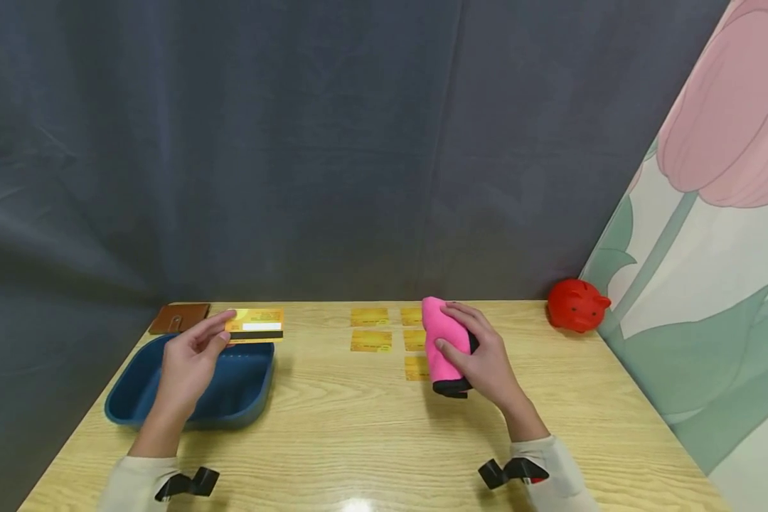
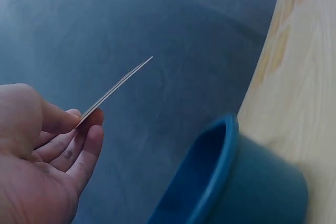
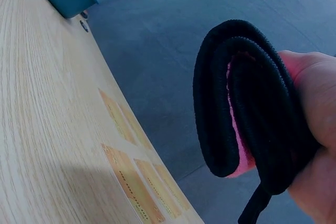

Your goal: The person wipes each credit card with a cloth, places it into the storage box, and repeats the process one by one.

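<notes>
Between thumb and fingers, my left hand [image 1: 192,355] pinches a yellow bank card [image 1: 254,326] with a black stripe and a white strip. It is held above the far rim of a dark blue plastic basin [image 1: 256,409]. The left wrist view shows the card edge-on, as a thin line [image 2: 116,88]. My right hand [image 1: 483,348] grips a folded pink towel [image 1: 444,334] with black edging, its folds visible in the right wrist view. Several yellow cards [image 1: 371,340] lie in two columns on the table; the towel partly covers the right column in the head view.
Behind the basin lies a brown leather wallet [image 1: 179,317] with a snap. A red piggy bank [image 1: 576,306] stands at the back right corner of the wooden table [image 1: 333,441]. A grey curtain [image 1: 307,149] hangs along the back edge, and a flower-patterned wall rises at right.
</notes>
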Motion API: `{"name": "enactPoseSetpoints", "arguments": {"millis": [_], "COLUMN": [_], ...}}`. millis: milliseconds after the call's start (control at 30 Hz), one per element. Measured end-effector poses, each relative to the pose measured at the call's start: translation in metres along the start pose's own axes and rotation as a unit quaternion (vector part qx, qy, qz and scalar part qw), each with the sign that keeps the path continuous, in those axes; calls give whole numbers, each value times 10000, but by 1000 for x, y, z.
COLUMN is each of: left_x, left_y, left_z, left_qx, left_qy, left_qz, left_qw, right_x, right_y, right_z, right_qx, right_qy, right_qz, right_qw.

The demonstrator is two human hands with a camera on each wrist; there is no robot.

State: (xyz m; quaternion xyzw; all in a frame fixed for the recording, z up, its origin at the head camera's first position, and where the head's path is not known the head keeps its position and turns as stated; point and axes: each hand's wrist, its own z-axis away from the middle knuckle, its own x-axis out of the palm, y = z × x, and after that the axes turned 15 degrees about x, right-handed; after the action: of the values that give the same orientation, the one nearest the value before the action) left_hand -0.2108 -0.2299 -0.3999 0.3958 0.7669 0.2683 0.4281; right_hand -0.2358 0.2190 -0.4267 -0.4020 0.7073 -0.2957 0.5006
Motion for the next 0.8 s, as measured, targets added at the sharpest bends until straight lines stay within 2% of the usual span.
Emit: {"name": "enactPoseSetpoints", "arguments": {"millis": [167, 400, 667, 800], "left_x": [-11, -27, -32, -34], "left_y": [-17, -41, -55, -62], "left_z": [4, 7, 5, 3], "left_qx": [-119, -472, -480, -463], "left_qy": [-234, -777, -1093, -1459], "left_qz": [-230, -93, -259, -366], "left_qw": [9994, 9958, 9925, 9875], "right_x": [-2, -4, -5, -6], "right_y": [0, -2, -3, -3], "right_z": [1, 2, 2, 2], "right_qx": [-30, -31, 43, 77], "right_qy": [27, 25, -15, -39], "right_qz": [-21, -34, 46, 67], "right_qw": [10000, 10000, 10000, 9999]}}
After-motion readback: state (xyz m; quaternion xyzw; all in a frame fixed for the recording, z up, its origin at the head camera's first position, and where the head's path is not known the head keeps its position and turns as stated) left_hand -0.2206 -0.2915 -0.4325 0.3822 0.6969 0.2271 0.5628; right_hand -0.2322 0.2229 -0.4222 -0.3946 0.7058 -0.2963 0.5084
